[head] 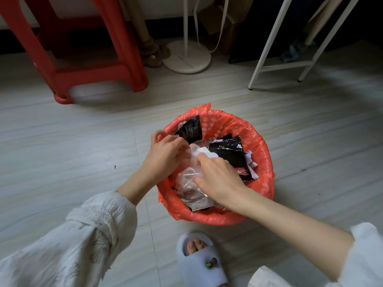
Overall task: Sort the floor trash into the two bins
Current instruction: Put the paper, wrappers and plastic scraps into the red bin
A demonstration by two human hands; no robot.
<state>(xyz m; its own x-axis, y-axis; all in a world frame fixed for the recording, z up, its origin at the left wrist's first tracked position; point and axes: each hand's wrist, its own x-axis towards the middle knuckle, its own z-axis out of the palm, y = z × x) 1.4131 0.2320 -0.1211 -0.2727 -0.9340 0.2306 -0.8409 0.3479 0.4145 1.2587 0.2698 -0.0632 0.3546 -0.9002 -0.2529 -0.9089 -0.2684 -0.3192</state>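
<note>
Bin (263, 154) — left hand (165, 151) and right hand (217, 175) both grasp its clear plastic wrapper (188, 183).

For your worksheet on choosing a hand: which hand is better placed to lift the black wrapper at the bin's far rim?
The left hand, probably. Its fingers lie right beside that black wrapper, while the right hand is nearer, over the clear plastic.

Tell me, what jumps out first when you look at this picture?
The bin lined with a bright orange-red bag in the middle of the floor, stuffed with black wrappers and clear plastic. Both hands reach into it: the left hand and the right hand grip the crinkly plastic. Behind, at upper left, stands a red plastic stool.
</note>
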